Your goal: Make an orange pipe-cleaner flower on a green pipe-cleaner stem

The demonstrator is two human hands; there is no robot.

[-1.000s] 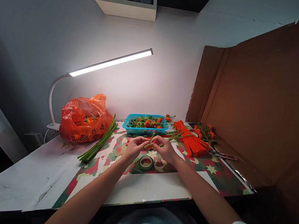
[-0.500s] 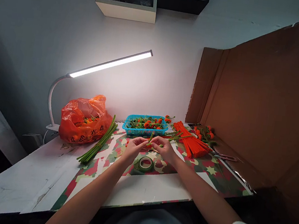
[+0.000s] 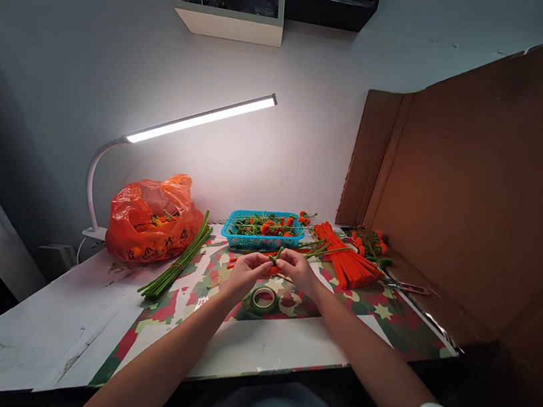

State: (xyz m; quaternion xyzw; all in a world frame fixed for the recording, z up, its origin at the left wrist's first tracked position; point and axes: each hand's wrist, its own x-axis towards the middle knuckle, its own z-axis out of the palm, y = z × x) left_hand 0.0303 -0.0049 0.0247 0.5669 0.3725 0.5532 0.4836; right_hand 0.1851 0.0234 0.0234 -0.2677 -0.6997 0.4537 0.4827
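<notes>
My left hand (image 3: 247, 273) and my right hand (image 3: 298, 270) meet over the middle of the table, fingertips pinched together. Between them is a small orange flower (image 3: 274, 270) with a green stem that sticks up above the fingers; the fingers partly cover it. Just below the hands, a roll of green tape (image 3: 262, 300) lies flat on the camouflage-patterned sheet. Behind them stands a blue basket (image 3: 236, 242) filled with orange flowers on green stems. To the right of the hands is a fanned bundle of orange pipe cleaners (image 3: 348, 261).
A tied bundle of green stems (image 3: 177, 264) leans by an orange plastic bag (image 3: 152, 224) at the left. A lit lamp (image 3: 202, 118) arches above. More orange flowers (image 3: 371, 243) and scissors (image 3: 408, 287) lie at right, beside a tall cardboard panel (image 3: 479, 165).
The fingers of both hands have shifted slightly around the small flower, and its green stem now tilts differently. The orange part shows more below the fingertips. Both hands keep their place.
</notes>
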